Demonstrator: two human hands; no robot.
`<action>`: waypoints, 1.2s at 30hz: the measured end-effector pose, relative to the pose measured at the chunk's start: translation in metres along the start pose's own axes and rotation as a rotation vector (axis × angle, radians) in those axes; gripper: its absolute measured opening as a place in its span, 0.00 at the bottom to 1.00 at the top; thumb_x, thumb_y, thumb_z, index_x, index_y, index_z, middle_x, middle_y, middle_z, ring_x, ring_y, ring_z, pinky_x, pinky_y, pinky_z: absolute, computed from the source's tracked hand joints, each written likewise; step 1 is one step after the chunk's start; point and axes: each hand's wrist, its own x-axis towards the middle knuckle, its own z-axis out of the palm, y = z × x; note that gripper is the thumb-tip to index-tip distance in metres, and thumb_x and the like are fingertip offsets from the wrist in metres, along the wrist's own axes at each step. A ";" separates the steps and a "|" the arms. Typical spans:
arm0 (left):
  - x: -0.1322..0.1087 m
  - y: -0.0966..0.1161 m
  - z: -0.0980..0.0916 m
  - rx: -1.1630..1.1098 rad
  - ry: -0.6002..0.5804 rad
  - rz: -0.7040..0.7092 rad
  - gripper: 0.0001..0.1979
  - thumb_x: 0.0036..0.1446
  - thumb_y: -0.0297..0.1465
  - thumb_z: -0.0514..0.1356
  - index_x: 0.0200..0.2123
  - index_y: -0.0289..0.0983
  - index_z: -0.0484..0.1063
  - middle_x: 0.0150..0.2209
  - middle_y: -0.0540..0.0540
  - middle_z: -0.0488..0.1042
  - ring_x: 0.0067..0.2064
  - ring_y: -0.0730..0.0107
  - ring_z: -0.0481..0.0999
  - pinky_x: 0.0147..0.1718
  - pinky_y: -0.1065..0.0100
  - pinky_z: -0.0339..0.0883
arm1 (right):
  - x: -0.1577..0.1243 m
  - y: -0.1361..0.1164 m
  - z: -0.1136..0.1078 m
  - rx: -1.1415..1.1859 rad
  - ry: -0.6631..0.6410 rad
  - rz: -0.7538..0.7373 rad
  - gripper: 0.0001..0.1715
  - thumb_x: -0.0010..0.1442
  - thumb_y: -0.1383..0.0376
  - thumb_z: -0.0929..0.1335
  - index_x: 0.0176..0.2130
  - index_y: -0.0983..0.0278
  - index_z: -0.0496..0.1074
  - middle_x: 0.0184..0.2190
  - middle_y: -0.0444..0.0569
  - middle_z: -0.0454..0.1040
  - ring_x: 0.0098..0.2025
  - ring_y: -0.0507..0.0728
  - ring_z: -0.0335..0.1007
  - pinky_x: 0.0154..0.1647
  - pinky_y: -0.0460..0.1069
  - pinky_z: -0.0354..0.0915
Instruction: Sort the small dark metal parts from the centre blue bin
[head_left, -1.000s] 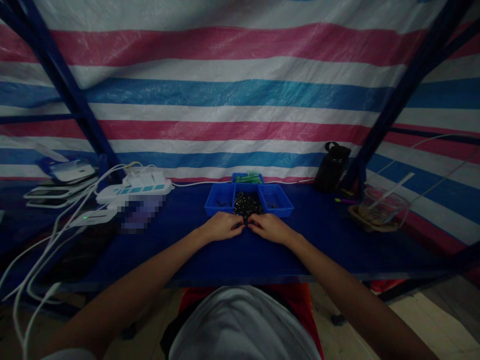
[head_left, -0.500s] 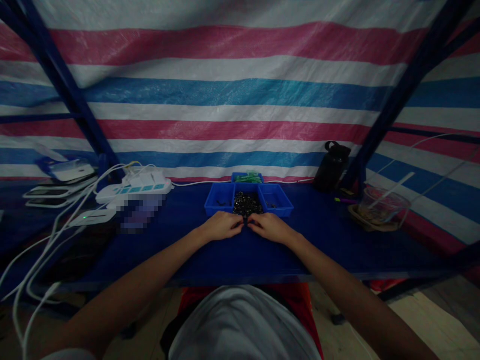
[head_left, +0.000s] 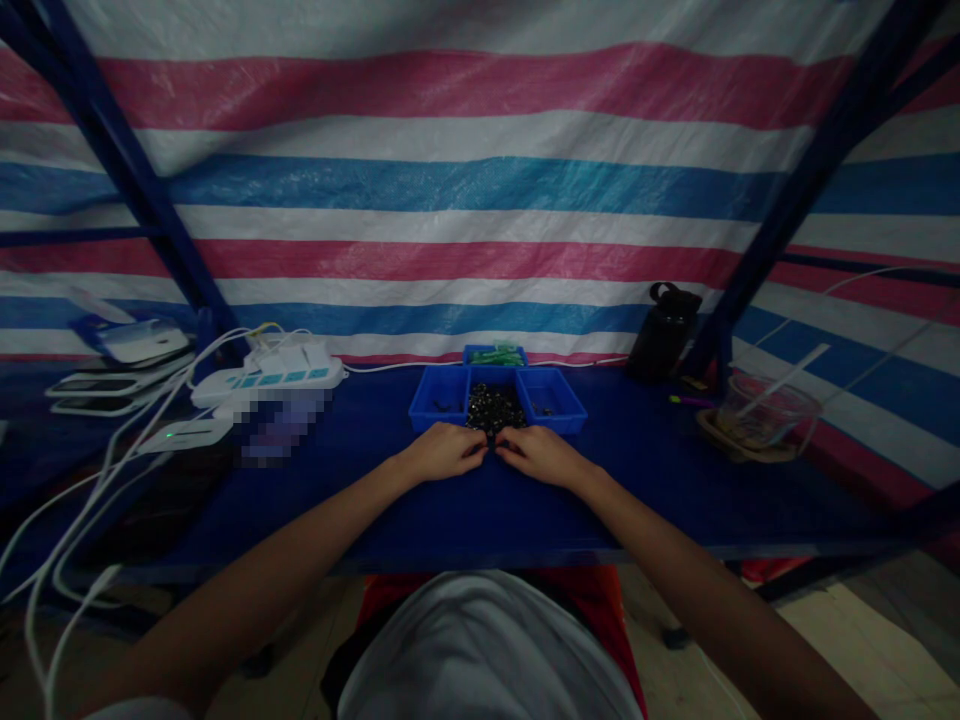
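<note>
My left hand point(head_left: 448, 452) and my right hand point(head_left: 536, 452) meet almost fingertip to fingertip at the near edge of a blue bin. Both are closed in a pinch around something small and dark between them, too small to name. Just beyond the fingers, a heap of small dark shiny parts point(head_left: 495, 405) fills the middle bin. The left blue bin point(head_left: 425, 400) holds a few small dark pieces, and a few more lie in the right blue bin point(head_left: 570, 400). Behind them, green packets point(head_left: 499, 356) sit in another small blue bin.
On the blue table point(head_left: 480, 520), a white power strip point(head_left: 300, 372) with tangled white cables point(head_left: 112, 470) lies to the left, near stacked phone-like devices point(head_left: 97, 393). To the right stand a black bottle point(head_left: 664, 335) and a clear plastic cup point(head_left: 772, 410). A striped tarp point(head_left: 480, 185) hangs behind.
</note>
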 end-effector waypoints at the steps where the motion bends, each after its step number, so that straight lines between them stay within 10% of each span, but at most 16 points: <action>1: 0.000 0.000 0.000 0.002 -0.001 0.000 0.09 0.61 0.33 0.51 0.34 0.38 0.69 0.28 0.51 0.74 0.28 0.74 0.72 0.25 0.74 0.54 | 0.000 0.000 0.000 -0.005 -0.002 0.002 0.10 0.63 0.63 0.62 0.42 0.64 0.70 0.31 0.47 0.75 0.32 0.53 0.71 0.32 0.45 0.56; 36: 0.000 0.001 -0.002 -0.016 -0.009 0.004 0.08 0.61 0.33 0.51 0.36 0.38 0.69 0.28 0.51 0.73 0.30 0.73 0.73 0.27 0.75 0.58 | 0.000 0.001 0.000 -0.003 0.003 0.001 0.10 0.63 0.63 0.63 0.42 0.63 0.70 0.30 0.47 0.75 0.31 0.52 0.70 0.31 0.44 0.56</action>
